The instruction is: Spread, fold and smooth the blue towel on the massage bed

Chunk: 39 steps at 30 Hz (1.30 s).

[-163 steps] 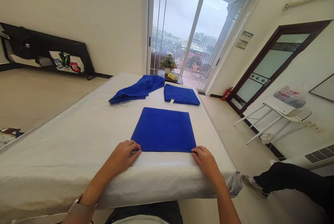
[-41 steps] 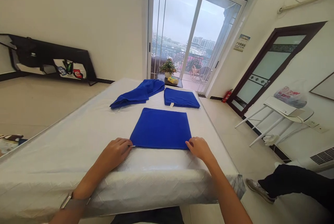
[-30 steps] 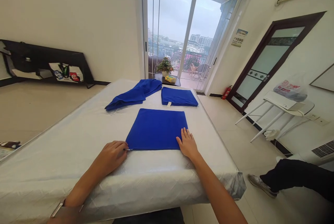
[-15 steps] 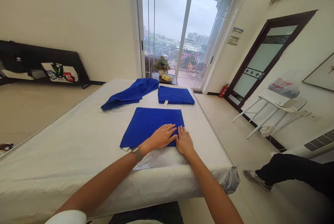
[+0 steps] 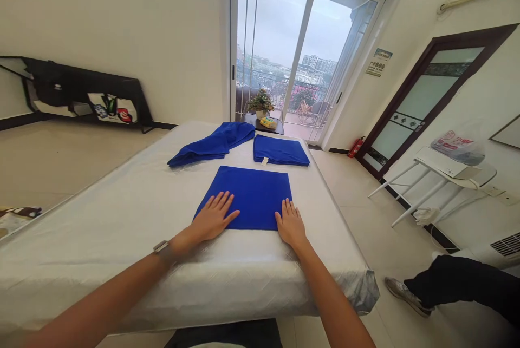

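A folded blue cloth (image 5: 254,196) lies flat near the front edge of a plastic-covered mattress (image 5: 134,229). My left hand (image 5: 213,218) rests palm down on its front left corner, fingers spread. On its front right edge lies my right hand (image 5: 291,222), fingers stretched out and flat. Behind it sits a second folded blue cloth (image 5: 282,150) with a small white tag at its front edge. A loose, crumpled blue cloth (image 5: 213,145) lies to the left of that one. Neither hand grips anything.
At the far end stands a small table with a potted plant (image 5: 261,102) and a yellow packet (image 5: 268,123). A chair with a plastic bag (image 5: 459,145) stands by the right wall. Another person's leg (image 5: 459,283) reaches in at lower right. A black rack (image 5: 77,93) is at left.
My left hand has slid left across the cloth, from beside my right hand to the front left corner. My right hand stays at the right edge. The view has shifted slightly.
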{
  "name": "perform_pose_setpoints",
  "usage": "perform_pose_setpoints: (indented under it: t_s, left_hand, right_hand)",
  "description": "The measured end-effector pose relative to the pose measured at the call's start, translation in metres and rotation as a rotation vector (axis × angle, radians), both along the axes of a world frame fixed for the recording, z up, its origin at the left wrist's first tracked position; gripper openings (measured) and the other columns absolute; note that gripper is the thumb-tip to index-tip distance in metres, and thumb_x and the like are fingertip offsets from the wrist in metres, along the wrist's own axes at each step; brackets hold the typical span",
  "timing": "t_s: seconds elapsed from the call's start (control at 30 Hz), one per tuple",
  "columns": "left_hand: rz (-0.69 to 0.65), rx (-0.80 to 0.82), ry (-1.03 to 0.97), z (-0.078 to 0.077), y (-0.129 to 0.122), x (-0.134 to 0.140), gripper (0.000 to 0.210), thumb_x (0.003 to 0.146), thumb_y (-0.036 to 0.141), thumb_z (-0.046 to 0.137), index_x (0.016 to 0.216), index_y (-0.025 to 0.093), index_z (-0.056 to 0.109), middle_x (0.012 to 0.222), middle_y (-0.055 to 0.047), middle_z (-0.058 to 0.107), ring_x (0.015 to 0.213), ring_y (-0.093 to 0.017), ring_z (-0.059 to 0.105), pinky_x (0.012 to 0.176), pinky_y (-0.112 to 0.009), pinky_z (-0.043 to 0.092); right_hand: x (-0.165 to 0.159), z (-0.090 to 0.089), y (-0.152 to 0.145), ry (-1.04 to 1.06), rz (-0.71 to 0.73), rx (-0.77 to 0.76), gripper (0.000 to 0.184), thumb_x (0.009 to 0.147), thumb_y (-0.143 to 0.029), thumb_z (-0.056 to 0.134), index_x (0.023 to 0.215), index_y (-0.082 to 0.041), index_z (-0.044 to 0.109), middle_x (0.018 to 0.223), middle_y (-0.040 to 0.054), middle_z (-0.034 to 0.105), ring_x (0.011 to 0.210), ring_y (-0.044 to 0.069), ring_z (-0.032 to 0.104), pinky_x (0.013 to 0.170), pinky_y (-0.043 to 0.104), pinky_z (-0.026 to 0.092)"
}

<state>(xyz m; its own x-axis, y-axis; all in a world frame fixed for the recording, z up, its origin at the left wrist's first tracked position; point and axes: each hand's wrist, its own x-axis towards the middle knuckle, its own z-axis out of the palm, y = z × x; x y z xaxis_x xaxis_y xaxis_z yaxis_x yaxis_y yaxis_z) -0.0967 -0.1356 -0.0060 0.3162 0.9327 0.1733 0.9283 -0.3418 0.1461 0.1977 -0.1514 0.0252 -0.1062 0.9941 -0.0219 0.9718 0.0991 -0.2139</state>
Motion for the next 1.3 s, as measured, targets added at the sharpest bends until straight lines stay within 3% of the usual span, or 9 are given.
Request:
perform_pose_setpoints:
  t_s: [0.17,0.33,0.5,0.8,0.9,1.0,1.13,1.2,1.3]
  left_hand:
    - [0.060,-0.059,-0.002,0.000,-0.022,-0.042,0.081,0.097,0.067,0.022,0.158,0.012,0.023,0.165,-0.014,0.021,0.154,-0.031,0.014,0.122,-0.051,0.023]
    - [0.062,-0.034,-0.025,0.000,-0.026,-0.038,0.085,0.096,0.069,0.026,0.157,0.010,0.025,0.164,-0.015,0.022,0.154,-0.031,0.016,0.123,-0.050,0.023]
    - [0.055,0.026,-0.037,-0.007,-0.025,-0.036,0.085,0.095,0.069,0.030,0.156,0.009,0.030,0.163,-0.016,0.026,0.153,-0.032,0.020,0.122,-0.050,0.025]
    - [0.059,-0.004,0.024,-0.004,-0.024,-0.039,0.091,0.093,0.074,0.027,0.155,0.007,0.032,0.162,-0.020,0.028,0.151,-0.034,0.024,0.121,-0.053,0.028]
    - [0.027,0.080,0.005,0.010,-0.013,-0.004,0.091,0.092,0.075,0.028,0.154,0.008,0.034,0.162,-0.020,0.029,0.151,-0.036,0.024,0.121,-0.054,0.026]
    - [-0.156,0.168,-0.041,0.022,0.005,0.062,0.084,0.096,0.070,0.026,0.154,0.010,0.035,0.161,-0.019,0.031,0.151,-0.034,0.025,0.122,-0.050,0.024]
    - [-0.363,0.126,-0.050,0.027,0.037,0.146,0.075,0.101,0.059,0.014,0.153,0.009,0.037,0.159,-0.019,0.037,0.151,-0.030,0.027,0.122,-0.046,0.022]
    - [-0.359,0.097,-0.060,0.024,0.050,0.165,0.074,0.102,0.054,0.009,0.153,0.010,0.038,0.158,-0.018,0.039,0.150,-0.028,0.029,0.122,-0.045,0.021]
    - [-0.281,0.047,-0.095,0.016,0.062,0.160,0.075,0.101,0.057,0.009,0.153,0.011,0.037,0.159,-0.018,0.038,0.150,-0.027,0.031,0.122,-0.043,0.020]
  right_hand:
    - [-0.001,0.000,-0.004,-0.017,-0.003,-0.012,0.071,0.105,-0.049,0.015,0.160,-0.006,0.014,0.167,0.0099,0.010,0.155,0.022,0.006,0.125,0.039,0.007]
    - [0.001,0.008,-0.003,-0.034,0.007,-0.064,0.073,0.104,-0.051,0.014,0.160,-0.005,0.015,0.167,0.0106,0.011,0.154,0.023,0.009,0.124,0.041,0.009]
    - [-0.005,0.020,0.025,-0.037,0.007,-0.050,0.072,0.104,-0.049,0.013,0.160,-0.005,0.017,0.166,0.0110,0.015,0.154,0.023,0.012,0.124,0.041,0.009]
    - [-0.008,-0.005,0.050,0.049,-0.062,0.021,0.070,0.104,-0.047,0.015,0.159,-0.004,0.018,0.166,0.0109,0.016,0.154,0.021,0.011,0.124,0.039,0.008]
    - [-0.008,-0.006,0.048,0.052,-0.062,0.029,0.069,0.105,-0.047,0.015,0.159,-0.004,0.019,0.166,0.0108,0.016,0.154,0.021,0.011,0.124,0.038,0.008]
    - [-0.008,-0.003,0.047,0.031,-0.070,0.036,0.067,0.105,-0.045,0.016,0.159,-0.006,0.020,0.166,0.0108,0.017,0.154,0.020,0.012,0.124,0.037,0.008]
    - [-0.005,-0.001,0.044,-0.017,-0.031,0.040,0.061,0.105,-0.037,0.019,0.159,-0.010,0.023,0.167,0.0093,0.016,0.154,0.018,0.010,0.123,0.036,0.009]
    - [-0.004,-0.001,0.043,-0.025,-0.019,0.045,0.060,0.104,-0.033,0.021,0.160,-0.012,0.023,0.167,0.0078,0.016,0.154,0.017,0.009,0.123,0.036,0.009]
    - [-0.005,-0.001,0.043,-0.004,-0.042,0.048,0.062,0.104,-0.035,0.018,0.160,-0.009,0.022,0.166,0.0083,0.018,0.154,0.018,0.012,0.123,0.036,0.010]
